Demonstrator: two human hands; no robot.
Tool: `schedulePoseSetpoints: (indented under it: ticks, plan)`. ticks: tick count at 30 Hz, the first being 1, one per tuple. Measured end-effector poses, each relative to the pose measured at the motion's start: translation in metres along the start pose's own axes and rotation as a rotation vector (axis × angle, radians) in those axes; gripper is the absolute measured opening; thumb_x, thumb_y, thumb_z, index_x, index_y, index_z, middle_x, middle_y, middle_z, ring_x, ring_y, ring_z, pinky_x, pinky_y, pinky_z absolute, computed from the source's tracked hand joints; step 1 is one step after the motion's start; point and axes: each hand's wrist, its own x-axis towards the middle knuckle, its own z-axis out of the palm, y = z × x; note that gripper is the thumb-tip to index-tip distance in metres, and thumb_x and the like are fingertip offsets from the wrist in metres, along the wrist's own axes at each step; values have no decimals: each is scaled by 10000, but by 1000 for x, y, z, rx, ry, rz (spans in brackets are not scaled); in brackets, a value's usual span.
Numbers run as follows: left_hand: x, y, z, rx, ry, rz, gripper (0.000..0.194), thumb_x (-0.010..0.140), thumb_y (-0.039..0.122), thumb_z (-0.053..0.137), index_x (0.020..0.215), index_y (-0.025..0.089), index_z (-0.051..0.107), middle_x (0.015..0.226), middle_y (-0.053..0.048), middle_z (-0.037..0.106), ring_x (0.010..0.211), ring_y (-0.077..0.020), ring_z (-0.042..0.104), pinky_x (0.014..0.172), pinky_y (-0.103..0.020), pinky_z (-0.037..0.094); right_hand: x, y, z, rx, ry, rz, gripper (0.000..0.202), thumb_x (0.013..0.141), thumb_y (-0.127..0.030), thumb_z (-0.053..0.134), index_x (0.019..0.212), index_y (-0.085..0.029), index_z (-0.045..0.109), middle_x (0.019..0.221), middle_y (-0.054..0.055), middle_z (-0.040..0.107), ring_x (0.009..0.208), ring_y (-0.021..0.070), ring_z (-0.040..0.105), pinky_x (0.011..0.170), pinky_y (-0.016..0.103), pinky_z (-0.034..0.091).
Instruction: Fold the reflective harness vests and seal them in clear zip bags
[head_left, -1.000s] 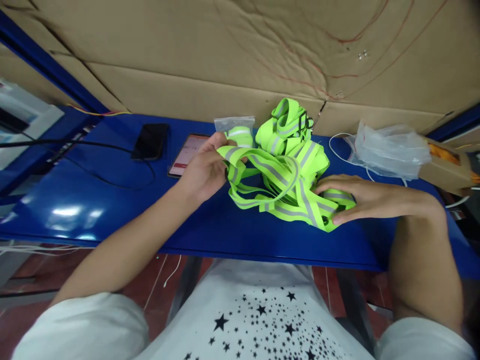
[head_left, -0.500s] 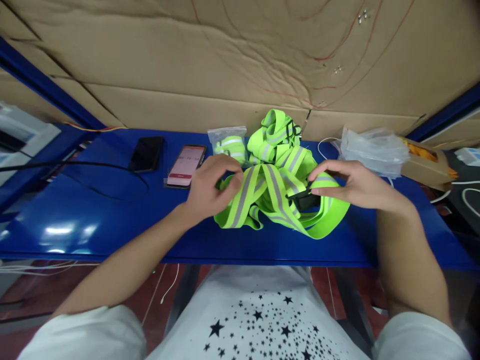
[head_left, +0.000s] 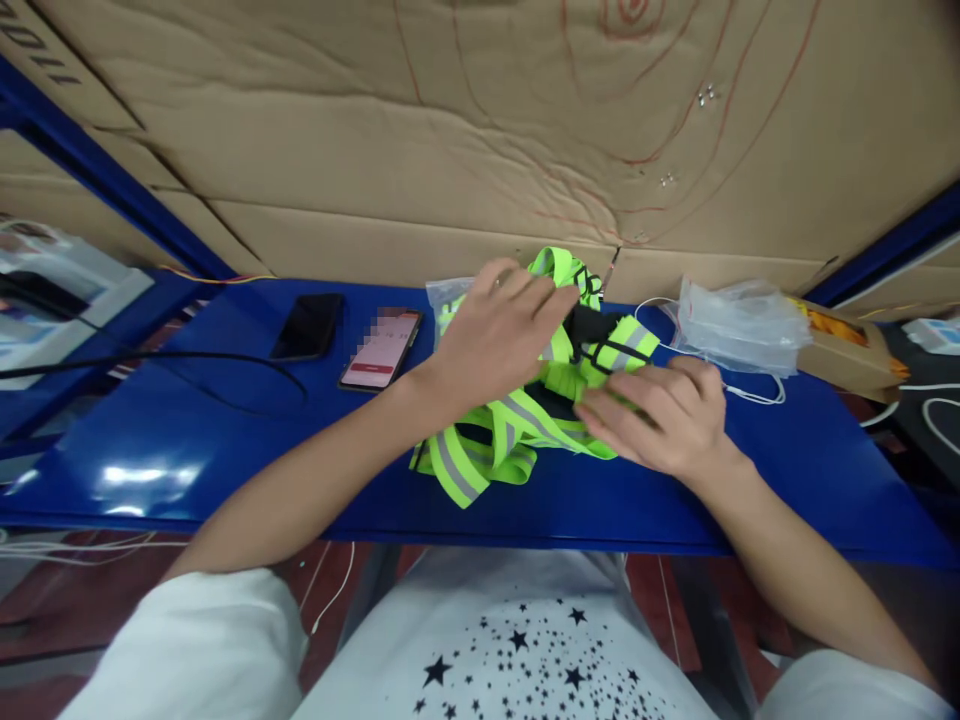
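Observation:
A tangled heap of neon-green straps with grey stripes (head_left: 457,465) and black buckles lies on the blue table. My left hand (head_left: 506,325) reaches over the heap's upper left, fingers bent down and blurred; what they touch is hidden. At the heap's right side is my right hand (head_left: 660,410), its fingers curled against the straps, with the fingertips partly hidden and smeared. Between the hands a folded strap with a black band (head_left: 626,345) stands up. Behind my left hand, a clear plastic bag (head_left: 442,293) with green strap inside is partly covered.
Left of the straps lie a lit phone (head_left: 381,350) and a dark phone (head_left: 307,326), with a black cable (head_left: 187,356) nearby. Clear plastic bags (head_left: 739,325) and an open cardboard box (head_left: 855,350) are at the right. A cardboard wall (head_left: 420,160) rises behind the table.
My left hand has moved right and up over the straps. My right hand has shifted slightly lower, fingers more curled. The straps are rearranged, with more black material showing.

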Motion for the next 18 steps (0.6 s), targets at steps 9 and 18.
schedulePoseSetpoints:
  ticks: [9,18]
  plan:
    - [-11,9,18,63,161,38,529,949,154,536,1470,246,508,1345,-154,615,1335,-363,532,1221,-609,300,12,-5,8,106,44,508,661,923,-530,719,1487,-267,494,1458,159,604,1348,390,578,1078,563,459]
    - [-12,5,25,-291,-191,96,634,923,411,651,1462,158,435,1389,-193,589,1294,-343,549,1137,-557,426,4,12,25,417,-6,625,268,998,-331,633,1237,-223,689,1184,100,741,1102,257,715,975,427,574]
